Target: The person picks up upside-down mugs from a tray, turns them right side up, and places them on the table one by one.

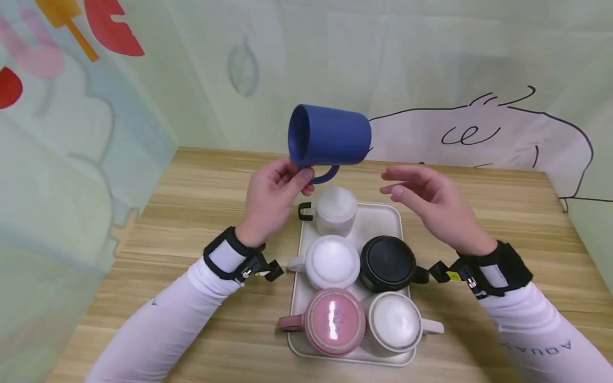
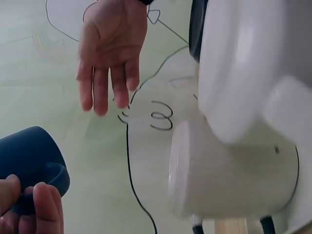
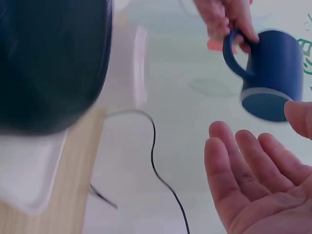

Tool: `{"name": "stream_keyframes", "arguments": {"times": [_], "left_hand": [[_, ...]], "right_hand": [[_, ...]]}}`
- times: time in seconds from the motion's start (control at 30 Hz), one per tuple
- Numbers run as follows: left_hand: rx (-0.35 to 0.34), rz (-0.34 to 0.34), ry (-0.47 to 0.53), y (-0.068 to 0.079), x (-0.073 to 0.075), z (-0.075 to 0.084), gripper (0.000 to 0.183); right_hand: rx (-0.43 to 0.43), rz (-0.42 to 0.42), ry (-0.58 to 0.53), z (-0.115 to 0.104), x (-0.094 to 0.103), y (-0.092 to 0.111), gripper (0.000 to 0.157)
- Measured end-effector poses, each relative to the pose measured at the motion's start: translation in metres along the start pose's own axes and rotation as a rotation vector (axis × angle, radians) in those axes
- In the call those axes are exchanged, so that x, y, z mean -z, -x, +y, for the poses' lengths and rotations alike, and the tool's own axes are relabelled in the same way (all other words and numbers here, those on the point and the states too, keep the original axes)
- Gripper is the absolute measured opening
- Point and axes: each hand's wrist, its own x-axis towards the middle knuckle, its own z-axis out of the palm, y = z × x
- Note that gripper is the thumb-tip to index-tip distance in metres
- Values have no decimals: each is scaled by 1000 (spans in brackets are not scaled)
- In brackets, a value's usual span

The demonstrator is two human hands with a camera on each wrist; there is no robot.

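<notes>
A blue mug is held in the air on its side, its mouth turned left and its handle hanging down in the head view. My left hand pinches it by the handle near the rim. The right wrist view shows the mug's base facing my right hand. That hand hovers to the right of the mug with nothing in it, fingers extended and thumb apart. Below the mug, a white mug with a black handle sits upside down at the far end of the tray.
Upside down on the tray are also a white mug, a black mug, a pink mug and another white mug. Several handles jut past the tray's edges. Wooden table surrounds it; a printed curtain hangs behind.
</notes>
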Motion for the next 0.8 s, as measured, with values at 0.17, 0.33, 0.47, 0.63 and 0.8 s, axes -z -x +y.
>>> {"name": "stream_keyframes", "arguments": {"times": [0.17, 0.33, 0.47, 0.63, 0.8], "left_hand": [[8, 42, -108, 0, 17, 3, 15], [10, 64, -216, 1, 34, 3, 15], [22, 85, -289, 3, 47, 1, 18], [43, 106, -405, 4, 62, -2, 24], [49, 126, -578, 5, 78, -4, 28]], "right_hand": [[14, 43, 167, 0, 12, 7, 36], [84, 68, 390, 3, 22, 12, 40], [177, 62, 555, 9, 30, 16, 47], [207, 36, 672, 17, 35, 20, 52], [186, -2, 761, 28, 39, 22, 59]]}}
